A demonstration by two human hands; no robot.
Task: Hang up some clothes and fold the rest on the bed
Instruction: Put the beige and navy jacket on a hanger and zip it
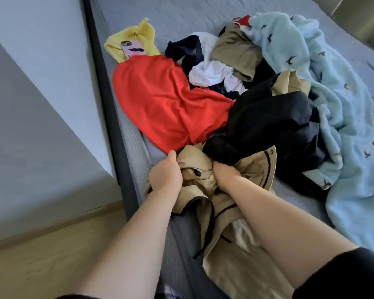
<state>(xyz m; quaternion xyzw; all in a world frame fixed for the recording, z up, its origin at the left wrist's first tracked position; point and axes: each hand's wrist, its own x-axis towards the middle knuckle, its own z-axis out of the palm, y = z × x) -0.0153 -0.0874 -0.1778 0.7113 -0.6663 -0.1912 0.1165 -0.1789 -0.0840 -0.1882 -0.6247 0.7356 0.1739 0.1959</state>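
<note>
So both hands are down on the beige jacket [225, 223], which is bunched up at the near edge of the bed [171, 16] and trails back toward the person. The left hand [165, 173] has its fingers dug into the crumpled fabric on the left side, thumb sticking up. The right hand [225, 171] is balled tight around a wad of the same jacket just beside it. The two hands are close together but not touching. The jacket has dark piping along its edges, with a dark button [198, 173] showing between the hands.

The rest of the pile is further up the mattress. A big red garment [164, 102] is spread out flat just past the left hand, and its near edge meets the jacket. A yellow top [143, 33] lies beyond that, with a pink-cased phone [134, 50] on it. To the right of the red one there's a black garment [274, 117] heaped up, partly lying over the jacket. Behind it sits a tangle of white cloth [209, 74], something navy [181, 48] and a khaki piece [235, 50]. A fluffy light blue blanket [343, 126] with little dark bird shapes runs down the whole right side.

Wooden floor [41, 255] shows to the left of the bed frame
</note>
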